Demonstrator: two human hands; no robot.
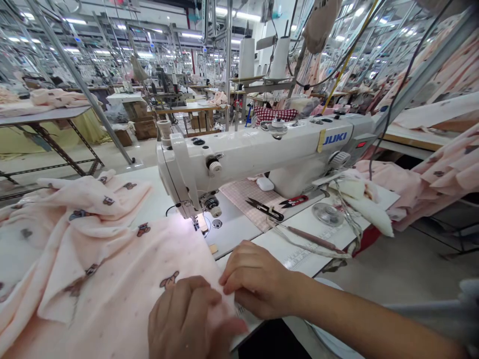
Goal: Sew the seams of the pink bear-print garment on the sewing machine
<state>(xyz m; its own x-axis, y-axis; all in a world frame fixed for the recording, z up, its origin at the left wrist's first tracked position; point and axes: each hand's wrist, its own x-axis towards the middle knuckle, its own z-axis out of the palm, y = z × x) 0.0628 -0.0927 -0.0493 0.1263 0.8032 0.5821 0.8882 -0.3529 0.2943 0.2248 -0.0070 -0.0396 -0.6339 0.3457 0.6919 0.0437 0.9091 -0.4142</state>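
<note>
Two hands at the near edge of the pink cloth

The pink cloth [123, 269] lies on the left of the bench [299, 255], heaped at far left and flatter toward the sewing machine [243, 154]. Its right edge runs from beside the presser foot [195, 223] to the near corner; whether any lies under the foot cannot be told. The right hand [260, 281] has its fingers bent and pinched together on that edge, which seems to hold it in line. The left hand [181, 319] curls over the cloth just beside; its thumb is blurred, so its grip cannot be told. Black snips [265, 208] and red snips [294, 201] lie right of the needle, probably for easy reach, clear of the cloth.
</note>
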